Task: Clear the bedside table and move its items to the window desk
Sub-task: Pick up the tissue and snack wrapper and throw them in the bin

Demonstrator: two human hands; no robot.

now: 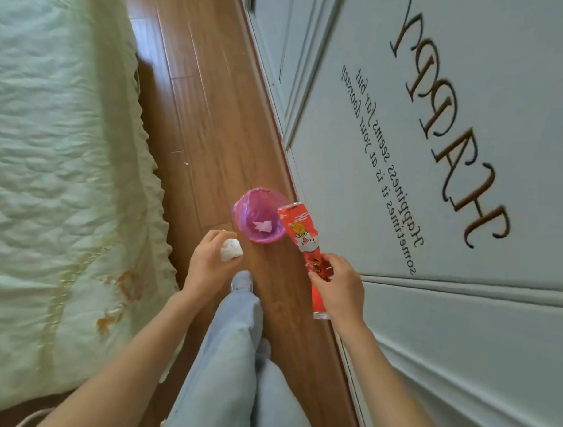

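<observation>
Small round bin with pink plastic liner [242, 208], frame centre, on wooden floor [207, 115]: white tissue scrap [263, 226] inside. Left hand [210, 262] clutches crumpled white tissue wad [231, 250]; right hand [340, 287] pinches long red printed snack packet [300, 230].

wall [461, 315] lettering — "HAPPY", "Happiness seems far but sometimes it is at your doorstep", red packet [300, 228] print unreadable

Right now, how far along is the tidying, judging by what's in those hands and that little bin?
Done: one white scrap already lies in the pink-lined waste bin on the wooden floor. In hand: the left hand holds a crumpled tissue just short of the bin, and the right hand grips a long red snack packet. Left: neither the bedside table nor the window desk is in view, so nothing shows as delivered yet.
</observation>
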